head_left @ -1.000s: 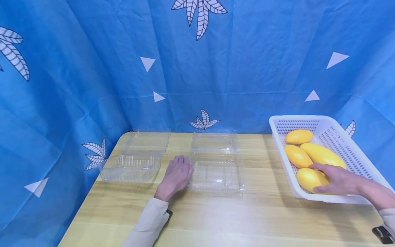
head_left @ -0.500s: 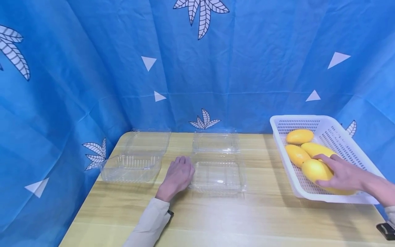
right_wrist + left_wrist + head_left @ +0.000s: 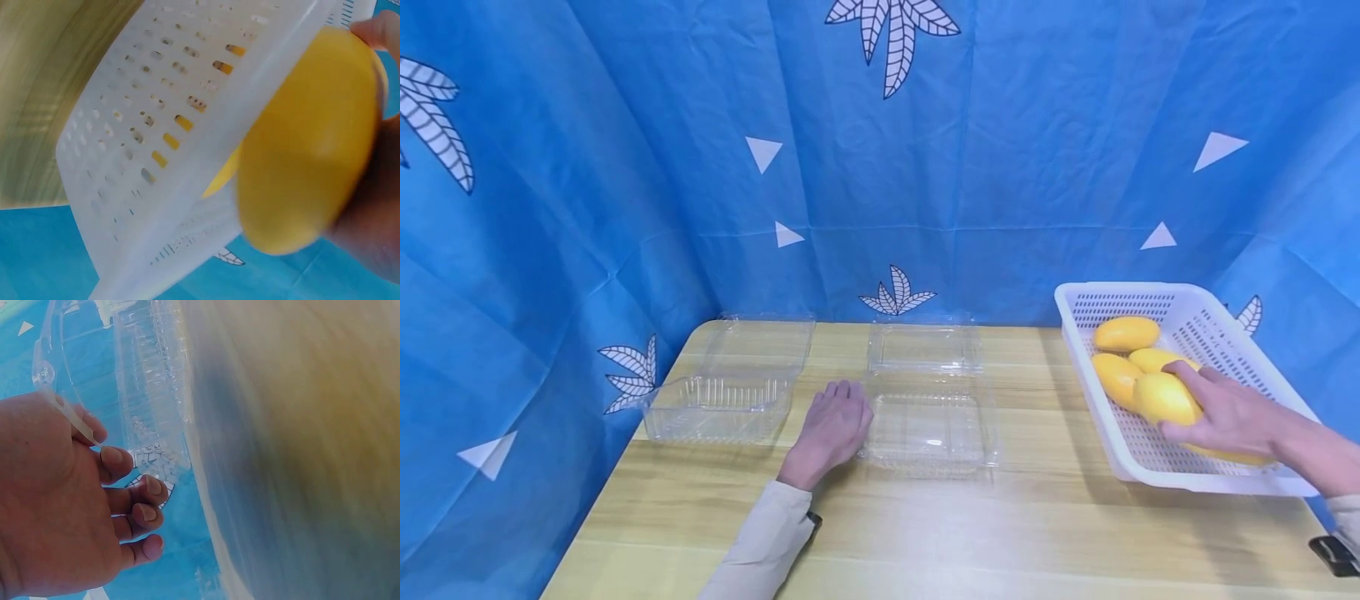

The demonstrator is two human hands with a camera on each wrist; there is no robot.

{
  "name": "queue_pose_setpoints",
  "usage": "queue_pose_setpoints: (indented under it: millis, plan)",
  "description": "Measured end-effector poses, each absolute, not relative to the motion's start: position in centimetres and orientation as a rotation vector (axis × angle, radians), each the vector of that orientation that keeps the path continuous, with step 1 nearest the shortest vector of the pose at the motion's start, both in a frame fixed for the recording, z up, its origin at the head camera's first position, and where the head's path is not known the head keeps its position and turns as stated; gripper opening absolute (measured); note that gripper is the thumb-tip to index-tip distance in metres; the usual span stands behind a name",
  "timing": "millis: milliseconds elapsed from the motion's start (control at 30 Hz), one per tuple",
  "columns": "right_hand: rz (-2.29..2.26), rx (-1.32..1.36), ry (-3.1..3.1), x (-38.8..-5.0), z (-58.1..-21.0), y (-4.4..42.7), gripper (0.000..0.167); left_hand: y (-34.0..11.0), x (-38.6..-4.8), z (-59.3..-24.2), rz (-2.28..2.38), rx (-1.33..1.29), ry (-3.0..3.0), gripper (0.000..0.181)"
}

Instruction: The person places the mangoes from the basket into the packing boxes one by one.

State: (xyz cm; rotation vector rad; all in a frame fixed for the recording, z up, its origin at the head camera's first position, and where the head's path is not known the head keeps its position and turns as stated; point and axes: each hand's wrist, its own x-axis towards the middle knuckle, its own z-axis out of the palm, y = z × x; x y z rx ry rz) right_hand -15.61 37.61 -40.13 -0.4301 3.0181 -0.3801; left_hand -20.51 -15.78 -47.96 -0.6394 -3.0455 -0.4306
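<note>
In the head view my right hand [image 3: 1243, 417] grips a yellow mango [image 3: 1165, 398] over the near part of a white perforated basket [image 3: 1116, 454]. In the right wrist view this mango [image 3: 306, 144] stands above the basket's rim, with my fingers and thumb around it. Several other mangoes [image 3: 1126, 333] lie in the basket, partly hidden by the hand. My left hand [image 3: 829, 429] is at the left edge of an open clear plastic clamshell container [image 3: 928, 468]. In the left wrist view its curled fingers and thumb pinch the clear rim [image 3: 75, 417].
A second open clear clamshell container [image 3: 707, 427] stands at the left on the wooden table [image 3: 880, 542]. Both lids lean back behind their trays. A blue curtain [image 3: 880, 183] with white leaves and triangles closes off the back and sides.
My right hand has raised the mango off the near end of the basket, uncovering part of its bottom. The left hand stays at the container's edge.
</note>
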Motion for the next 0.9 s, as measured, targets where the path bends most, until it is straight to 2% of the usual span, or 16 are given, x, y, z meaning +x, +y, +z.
queue_pose_setpoints:
  millis: [567,900]
  plan:
    - [-0.256,-0.416,3.137,-15.5,-38.7,35.7,0.090,-16.0,-20.6,-48.4,-0.457,-0.642,-3.044,0.022]
    - [-0.305,-0.540,3.282,-15.6,-37.8,33.5,0.084,-15.9,-20.7,-48.3,-0.487,-0.622,-3.071,0.022]
